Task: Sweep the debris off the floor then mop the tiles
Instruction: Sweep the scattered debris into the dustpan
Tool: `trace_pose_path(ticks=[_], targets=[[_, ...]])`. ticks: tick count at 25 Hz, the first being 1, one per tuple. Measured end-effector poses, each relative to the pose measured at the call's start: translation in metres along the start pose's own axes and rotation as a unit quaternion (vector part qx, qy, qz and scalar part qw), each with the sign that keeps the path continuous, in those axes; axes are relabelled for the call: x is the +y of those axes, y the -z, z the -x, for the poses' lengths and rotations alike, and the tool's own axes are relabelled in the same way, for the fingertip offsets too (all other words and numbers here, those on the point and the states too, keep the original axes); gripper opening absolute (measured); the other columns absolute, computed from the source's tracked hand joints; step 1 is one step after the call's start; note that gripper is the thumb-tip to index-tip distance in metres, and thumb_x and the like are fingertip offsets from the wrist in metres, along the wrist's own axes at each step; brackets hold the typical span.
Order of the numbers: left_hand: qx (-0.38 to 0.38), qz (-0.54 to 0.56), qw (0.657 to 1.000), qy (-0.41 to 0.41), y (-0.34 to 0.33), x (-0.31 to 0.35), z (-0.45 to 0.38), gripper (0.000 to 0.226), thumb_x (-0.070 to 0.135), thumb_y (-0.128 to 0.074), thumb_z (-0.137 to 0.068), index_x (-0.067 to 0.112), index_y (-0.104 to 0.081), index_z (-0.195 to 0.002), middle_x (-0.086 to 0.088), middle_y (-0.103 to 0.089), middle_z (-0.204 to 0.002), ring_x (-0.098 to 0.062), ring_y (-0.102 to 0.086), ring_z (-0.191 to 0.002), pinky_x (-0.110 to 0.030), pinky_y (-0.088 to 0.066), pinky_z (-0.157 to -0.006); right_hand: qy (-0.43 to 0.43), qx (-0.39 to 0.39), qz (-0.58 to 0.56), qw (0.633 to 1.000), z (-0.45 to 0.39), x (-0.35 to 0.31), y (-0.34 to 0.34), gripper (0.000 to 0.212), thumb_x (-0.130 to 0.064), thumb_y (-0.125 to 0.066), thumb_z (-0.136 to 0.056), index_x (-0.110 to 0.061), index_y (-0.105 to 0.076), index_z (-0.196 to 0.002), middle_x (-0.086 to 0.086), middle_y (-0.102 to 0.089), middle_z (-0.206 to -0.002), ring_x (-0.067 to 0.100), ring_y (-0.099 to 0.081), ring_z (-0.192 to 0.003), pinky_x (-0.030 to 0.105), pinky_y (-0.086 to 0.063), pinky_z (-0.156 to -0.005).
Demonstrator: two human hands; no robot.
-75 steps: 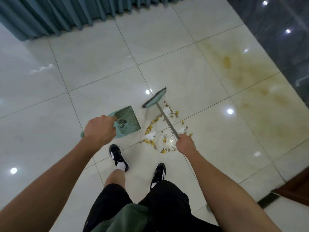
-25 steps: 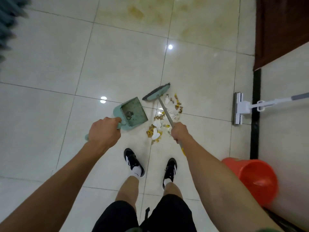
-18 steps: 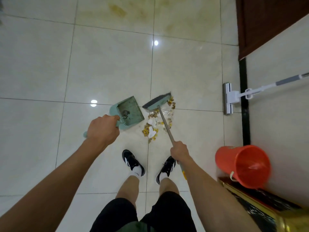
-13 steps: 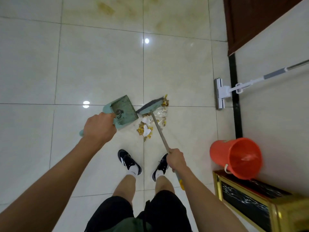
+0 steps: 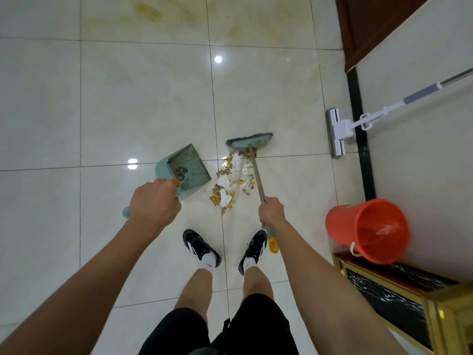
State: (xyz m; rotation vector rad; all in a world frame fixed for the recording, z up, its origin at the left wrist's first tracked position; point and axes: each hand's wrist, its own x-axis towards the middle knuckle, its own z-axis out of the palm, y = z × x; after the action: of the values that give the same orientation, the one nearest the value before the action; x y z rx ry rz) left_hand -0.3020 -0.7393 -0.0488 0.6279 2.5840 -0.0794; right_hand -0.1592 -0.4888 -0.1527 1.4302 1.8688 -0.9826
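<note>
The left hand (image 5: 153, 201) is wrapped around the handle of a teal dustpan (image 5: 188, 169), which sits tilted just left of the debris (image 5: 231, 181) with its open edge toward the pile; a dark clump lies inside the pan near its comb teeth. The right hand (image 5: 271, 211) is closed around the metal shaft of the broom (image 5: 249, 142), whose teal head rests on the floor (image 5: 128, 98) at the far side of the pile, so the debris lies between broom head and the person's shoes (image 5: 202, 248). The pile is a mix of white paper scraps, yellow bits, brown crumbs and a piece of clear plastic, straddling a grout line. The yellow end of the broom handle shows below the right wrist, beside the right shoe. To the right, a white flat mop (image 5: 337, 131) stands with its head on the tiles and its pole leaning up against the wall (image 5: 422, 162), well apart from the pile. Nearer the person, an orange bucket (image 5: 368, 231) sits close to the wall, with a crumpled bit of clear plastic inside. Just below it is a gold-framed black cabinet (image 5: 399, 301). A dark wooden door (image 5: 371, 26) fills the upper right corner. Yellowish stains (image 5: 151, 11) mark the far tiles, apart from the pile.
</note>
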Motion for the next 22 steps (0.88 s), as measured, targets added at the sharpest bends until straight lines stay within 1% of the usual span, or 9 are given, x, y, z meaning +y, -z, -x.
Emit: trace_pose_path(ticks=[1, 3, 7, 8, 11, 13, 15, 17, 22], targets=[[0.000, -0.005, 1.000, -0.004, 0.000, 0.001, 0.001, 0.022, 0.017, -0.053, -0.090, 0.020, -0.065, -0.108, -0.003, -0.064, -0.082, -0.024, -0.059, -0.065, -0.031, -0.049, -0.062, -0.013, -0.008, 0.001, 1.000, -0.003, 0.000, -0.001, 0.044, 0.000, -0.037, -0.091, -0.001, -0.054, -0.132, 0.019, -0.061, -0.091, 0.033, -0.060, -0.054, 0.049, -0.061, -0.067], [-0.001, -0.019, 1.000, -0.005, 0.001, 0.004, 0.002, 0.022, 0.016, -0.052, -0.088, 0.020, -0.065, -0.106, -0.002, -0.059, -0.078, -0.024, -0.055, -0.063, -0.031, -0.043, -0.059, -0.034, -0.015, -0.006, 0.999, 0.003, 0.006, -0.009, 0.039, 0.000, -0.038, -0.090, 0.002, -0.056, -0.126, 0.021, -0.061, -0.088, 0.031, -0.057, -0.049, 0.048, -0.061, -0.064], [-0.002, -0.023, 1.000, -0.012, 0.001, 0.011, 0.009, 0.018, 0.016, -0.053, -0.089, 0.019, -0.063, -0.103, -0.002, -0.059, -0.077, -0.022, -0.053, -0.061, -0.029, -0.039, -0.057, -0.033, -0.026, -0.023, 0.999, 0.039, 0.041, -0.041, 0.035, -0.007, -0.042, -0.090, 0.000, -0.059, -0.121, 0.015, -0.065, -0.095, 0.023, -0.061, -0.052, 0.031, -0.055, -0.051], [-0.001, -0.022, 1.000, -0.015, 0.000, 0.011, 0.012, 0.018, 0.016, -0.052, -0.089, 0.019, -0.063, -0.104, -0.003, -0.060, -0.079, -0.022, -0.054, -0.061, -0.030, -0.040, -0.057, -0.037, -0.039, -0.030, 0.998, 0.049, 0.051, -0.049, 0.035, -0.008, -0.042, -0.090, 0.000, -0.059, -0.120, 0.015, -0.065, -0.097, 0.025, -0.063, -0.055, 0.032, -0.056, -0.053], [0.005, -0.020, 1.000, -0.022, -0.001, 0.007, 0.022, 0.023, 0.017, -0.052, -0.091, 0.021, -0.064, -0.111, -0.003, -0.059, -0.081, -0.023, -0.056, -0.063, -0.030, -0.041, -0.058, -0.053, -0.056, -0.042, 0.996, 0.074, 0.072, -0.062, 0.038, -0.011, -0.043, -0.088, -0.002, -0.059, -0.121, 0.019, -0.067, -0.108, 0.036, -0.069, -0.082, 0.043, -0.061, -0.070], [0.010, -0.008, 1.000, -0.007, -0.003, 0.001, 0.031, 0.028, 0.018, -0.053, -0.091, 0.024, -0.065, -0.115, -0.002, -0.060, -0.082, -0.024, -0.057, -0.065, -0.031, -0.046, -0.060, -0.048, -0.061, -0.041, 0.996, 0.084, 0.083, -0.056, 0.038, -0.010, -0.041, -0.087, -0.005, -0.061, -0.119, 0.018, -0.068, -0.105, 0.034, -0.065, -0.076, 0.040, -0.060, -0.064], [0.016, 0.008, 1.000, 0.017, -0.008, -0.007, 0.044, 0.028, 0.019, -0.053, -0.091, 0.026, -0.066, -0.114, -0.003, -0.063, -0.081, -0.024, -0.059, -0.065, -0.033, -0.051, -0.062, -0.042, -0.056, -0.055, 0.996, 0.090, 0.093, -0.042, 0.037, -0.007, -0.039, -0.087, -0.006, -0.066, -0.112, 0.015, -0.065, -0.090, 0.028, -0.057, -0.064, 0.032, -0.051, -0.053], [0.034, 0.026, 0.998, 0.042, -0.014, -0.013, 0.064, 0.027, 0.021, -0.054, -0.092, 0.027, -0.068, -0.114, -0.002, -0.061, -0.077, -0.023, -0.057, -0.062, -0.033, -0.049, -0.060, -0.021, -0.048, -0.045, 0.998, 0.095, 0.108, -0.028, 0.038, -0.004, -0.036, -0.086, -0.007, -0.068, -0.105, 0.012, -0.061, -0.080, 0.024, -0.054, -0.057, 0.028, -0.047, -0.051], [0.058, 0.054, 0.991, 0.105, -0.026, -0.016, 0.135, 0.023, 0.021, -0.055, -0.095, 0.024, -0.070, -0.111, -0.001, -0.059, -0.073, -0.019, -0.050, -0.057, -0.030, -0.038, -0.055, 0.064, -0.041, 0.018, 0.997, 0.100, 0.122, -0.012, 0.051, -0.002, -0.034, -0.087, -0.012, -0.062, -0.129, 0.013, -0.067, -0.094, 0.027, -0.059, -0.059, 0.031, -0.052, -0.047]])
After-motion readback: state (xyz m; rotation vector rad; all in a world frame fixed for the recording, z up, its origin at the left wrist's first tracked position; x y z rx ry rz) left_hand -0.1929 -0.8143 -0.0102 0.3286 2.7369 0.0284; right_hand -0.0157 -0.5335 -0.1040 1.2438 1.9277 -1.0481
